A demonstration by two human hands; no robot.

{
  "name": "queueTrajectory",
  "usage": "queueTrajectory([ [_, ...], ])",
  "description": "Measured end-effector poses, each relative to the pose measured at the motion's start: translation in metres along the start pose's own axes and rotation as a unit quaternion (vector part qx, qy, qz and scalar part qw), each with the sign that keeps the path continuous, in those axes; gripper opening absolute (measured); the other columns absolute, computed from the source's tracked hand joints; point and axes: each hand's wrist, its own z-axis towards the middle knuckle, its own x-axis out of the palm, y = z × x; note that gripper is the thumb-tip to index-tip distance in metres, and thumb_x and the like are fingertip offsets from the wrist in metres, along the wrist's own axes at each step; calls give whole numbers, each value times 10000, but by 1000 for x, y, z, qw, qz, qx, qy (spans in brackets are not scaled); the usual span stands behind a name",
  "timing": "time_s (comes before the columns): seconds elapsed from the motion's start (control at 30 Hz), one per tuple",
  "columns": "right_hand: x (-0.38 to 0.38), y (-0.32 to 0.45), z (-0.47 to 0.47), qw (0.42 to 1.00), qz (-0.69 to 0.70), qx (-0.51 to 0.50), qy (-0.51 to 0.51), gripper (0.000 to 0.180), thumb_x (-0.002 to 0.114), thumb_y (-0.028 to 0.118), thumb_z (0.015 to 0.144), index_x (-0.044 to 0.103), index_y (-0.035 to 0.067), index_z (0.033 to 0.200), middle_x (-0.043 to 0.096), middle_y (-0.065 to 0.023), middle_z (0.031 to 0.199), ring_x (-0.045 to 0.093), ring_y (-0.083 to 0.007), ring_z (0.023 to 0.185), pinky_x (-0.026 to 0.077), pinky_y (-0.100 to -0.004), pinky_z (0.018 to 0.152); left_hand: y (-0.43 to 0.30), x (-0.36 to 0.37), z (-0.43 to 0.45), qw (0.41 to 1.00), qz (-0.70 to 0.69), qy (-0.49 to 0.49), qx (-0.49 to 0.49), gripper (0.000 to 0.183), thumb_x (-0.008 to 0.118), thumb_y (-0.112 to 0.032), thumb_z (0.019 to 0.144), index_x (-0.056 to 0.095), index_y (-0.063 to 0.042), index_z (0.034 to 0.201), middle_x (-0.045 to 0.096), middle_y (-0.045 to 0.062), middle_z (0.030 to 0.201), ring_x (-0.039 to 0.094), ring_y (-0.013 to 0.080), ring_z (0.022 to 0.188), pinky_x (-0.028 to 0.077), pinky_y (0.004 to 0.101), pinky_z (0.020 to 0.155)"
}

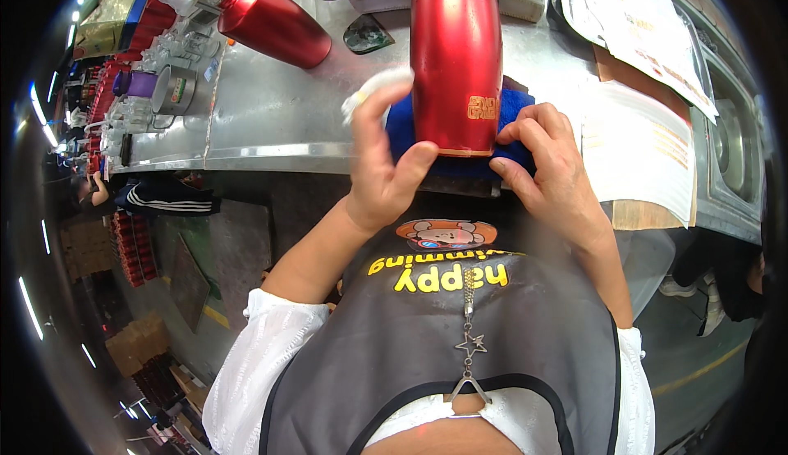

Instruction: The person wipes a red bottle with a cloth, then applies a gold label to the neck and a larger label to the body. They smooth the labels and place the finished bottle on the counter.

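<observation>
A glossy red bottle (455, 67) lies on a folded blue cloth (520, 107) before me, its base towards me. Gold lettering (483, 108) marks its surface near the base, at the right side. My left hand (385, 175) has a white cloth pad (375, 89) held at its fingers, and its thumb reaches the bottle's lower left edge. At the lower right edge, the curled fingers of my right hand (551, 169) touch the bottle next to the lettering. The right thumb rests close to the base.
A second red bottle (277, 24) lies on the metal worktable (277, 104). Near it is a dark green, pointed piece (367, 33). Printed sheets (637, 147) lie to the right, beside a metal sink (735, 141). A metal cup (174, 90) and clear glass-like pieces stand at left.
</observation>
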Motion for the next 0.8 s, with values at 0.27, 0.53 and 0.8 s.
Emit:
queueTrajectory([
  [0.27, 2, 1, 1, 1000, -10, 2, 0, 277, 755, 58, 811, 606, 12, 1039, 530, -145, 1111, 525, -340, 1102, 446, -410, 963, -10, -4, -19, 921, 320, 63, 214, 331, 713, -167, 883, 743, -248, 1203, 720, -17, 1221, 601, 238, 1283, 60, 500, 1269],
  [0.53, 7, 10, 5, 999, -37, -5, -16, 278, 768, 51, 794, 595, 21, 1009, 527, -155, 1072, 512, -362, 1031, 455, -434, 909, 2, -2, -7, 928, 277, 72, 238, 379, 636, -141, 919, 694, -233, 1282, 731, -19, 1216, 567, 205, 1331, 76, 492, 1272],
  [0.8, 8, 14, 7, 998, -63, 0, -1, 259, 755, 40, 805, 578, 23, 993, 524, -160, 1064, 506, -373, 1036, 455, -436, 901, 9, -7, -38, 930, 309, 70, 186, 478, 628, -128, 926, 617, -271, 1381, 677, -17, 1334, 436, 257, 1448, 57, 520, 1269],
])
